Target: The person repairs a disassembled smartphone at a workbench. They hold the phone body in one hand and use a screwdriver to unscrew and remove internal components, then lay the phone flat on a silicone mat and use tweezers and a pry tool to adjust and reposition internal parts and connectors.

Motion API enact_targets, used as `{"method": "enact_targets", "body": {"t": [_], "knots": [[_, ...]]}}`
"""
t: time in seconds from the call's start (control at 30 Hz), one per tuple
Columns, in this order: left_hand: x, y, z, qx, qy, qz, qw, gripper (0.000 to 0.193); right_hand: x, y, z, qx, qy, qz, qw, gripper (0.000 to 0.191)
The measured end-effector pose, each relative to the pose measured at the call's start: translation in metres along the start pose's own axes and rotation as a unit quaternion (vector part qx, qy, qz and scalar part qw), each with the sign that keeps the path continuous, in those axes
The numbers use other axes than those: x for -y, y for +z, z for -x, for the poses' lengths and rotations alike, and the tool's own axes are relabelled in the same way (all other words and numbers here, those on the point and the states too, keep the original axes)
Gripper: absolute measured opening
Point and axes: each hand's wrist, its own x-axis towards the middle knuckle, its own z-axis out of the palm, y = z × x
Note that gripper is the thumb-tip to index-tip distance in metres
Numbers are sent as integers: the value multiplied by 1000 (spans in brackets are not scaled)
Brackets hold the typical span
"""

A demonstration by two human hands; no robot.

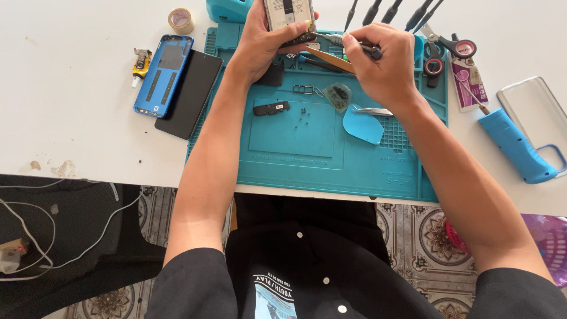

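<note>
Nearest the body, the teal work mat (307,159) lies on the white surface (77,118), its near edge close to the surface's front edge. On the mat: a small black bracket (271,108), a scatter of tiny screws (303,114) just beside it, a blue pick (361,125) with metal tweezers (373,110) touching its upper edge. Left of the mat, a blue phone back cover (163,75) overlaps a black screen panel (190,93). Further out, the left hand (260,44) has its fingers wrapped round the opened phone (288,13), held tilted above the mat's far edge. The right hand (383,62) pinches a screwdriver (345,42), tip at the phone's lower end; a tan stick, possibly a spudger (328,60), lies under that hand. Scissors (437,53) rest at far right.
</note>
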Motion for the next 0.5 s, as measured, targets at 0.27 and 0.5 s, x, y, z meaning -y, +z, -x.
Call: {"method": "enact_targets", "body": {"t": [0.27, 0.5], "knots": [[0, 0, -1, 8, 14, 15, 1000, 50, 0, -1, 0, -25, 1, -20, 999, 16], [1, 0, 0, 3, -1, 30, 1000, 51, -2, -2, 0, -27, 7, -17, 999, 16]]}}
